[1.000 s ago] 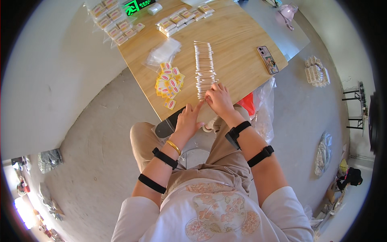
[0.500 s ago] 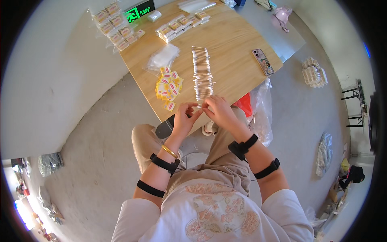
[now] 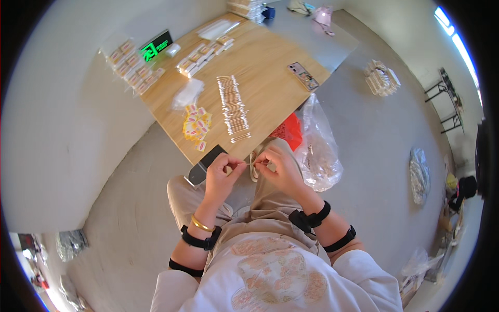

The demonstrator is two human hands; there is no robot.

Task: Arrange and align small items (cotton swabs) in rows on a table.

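As the left hand (image 3: 221, 175) and right hand (image 3: 284, 170) pinch, seemingly, a swab (image 3: 250, 164), a pale wall (image 3: 67, 130) flanks the wooden table (image 3: 267, 78).

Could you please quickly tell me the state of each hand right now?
Left hand: closed, pinching one end of what looks like a cotton swab.
Right hand: closed, pinching its other end.

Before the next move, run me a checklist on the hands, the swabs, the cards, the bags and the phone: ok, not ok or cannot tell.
1. Left hand and right hand both pinching the thin stick: ok.
2. Tips of that stick undamaged: cannot tell, too small.
3. Swabs in a row on the table: ok.
4. Yellow cards squared up: not ok, loosely heaped.
5. Clear bags on the table: ok.
6. Phone apart from the swabs: ok.
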